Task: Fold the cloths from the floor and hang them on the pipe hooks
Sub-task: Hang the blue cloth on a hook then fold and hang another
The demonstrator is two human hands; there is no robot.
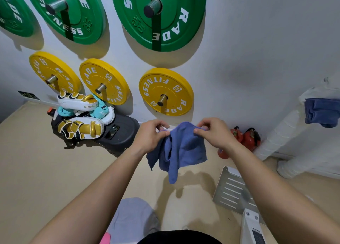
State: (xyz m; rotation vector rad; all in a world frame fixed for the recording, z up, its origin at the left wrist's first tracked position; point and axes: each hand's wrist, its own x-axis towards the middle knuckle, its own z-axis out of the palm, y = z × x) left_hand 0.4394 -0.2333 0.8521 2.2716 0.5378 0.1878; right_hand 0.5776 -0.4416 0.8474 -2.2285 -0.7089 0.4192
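Pinching the top edge of a blue cloth at two spots: left hand at the left end, thumb pressed against curled fingers; right hand at the right end, thumb to forefinger with the other fingers curled. Between the two pinches, a short stretch of edge humped upward, slack rather than taut. Below the pinches, hanging free in mid-air in uneven folds, one narrow tail reaching lowest, roughly under the midpoint of the grip. Touching nothing but the two hands.

Well to the right of the grip and a little higher, a second blue cloth, bunched and draped off a white ribbed pipe slanting down the wall; how fastened there, cannot tell. Just right of the right hand, beyond the wrist, red kettlebells on the floor against the wall. Straight beyond the grip, on the white wall, a yellow weight plate on a peg; higher still, a green weight plate. Left of the left hand, a heap of gold-and-white boxing pads on a dark round base. Below the grip and nearer the body, a pale grey fabric low over the beige floor. Down and right of the grip, a slotted metal plate lying flat.
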